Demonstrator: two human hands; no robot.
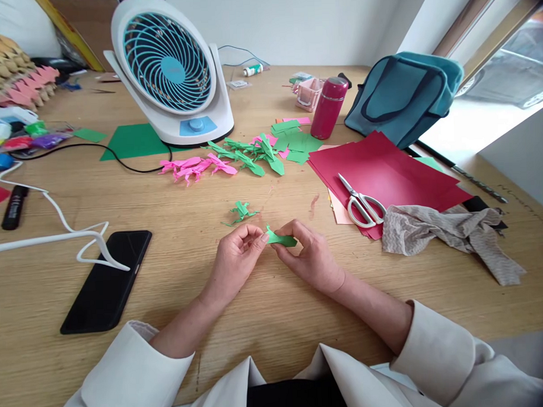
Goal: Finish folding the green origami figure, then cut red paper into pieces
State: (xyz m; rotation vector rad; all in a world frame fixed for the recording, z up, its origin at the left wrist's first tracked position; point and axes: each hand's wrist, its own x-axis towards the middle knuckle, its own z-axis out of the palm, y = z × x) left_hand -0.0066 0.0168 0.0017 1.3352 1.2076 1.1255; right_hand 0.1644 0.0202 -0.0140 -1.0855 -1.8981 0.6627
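A folded green paper piece (282,239) is held between both hands, just above the wooden table. My left hand (241,255) pinches its left end with thumb and fingertips. Around the wider right end, the thumb and fingers of my right hand (312,255) are closed. Just beyond my left hand lies a small green paper figure (242,211) with thin legs. Farther back, several folded green paper figures (247,155) and pink paper figures (194,167) lie in a loose row.
Scissors (363,203) rest on red paper sheets (381,170), beside a crumpled cloth (433,233). A fan (171,70), a magenta flask (329,108) and a teal bag (404,98) stand behind. A black phone (107,286) lies left, under a white stand's arm (54,238).
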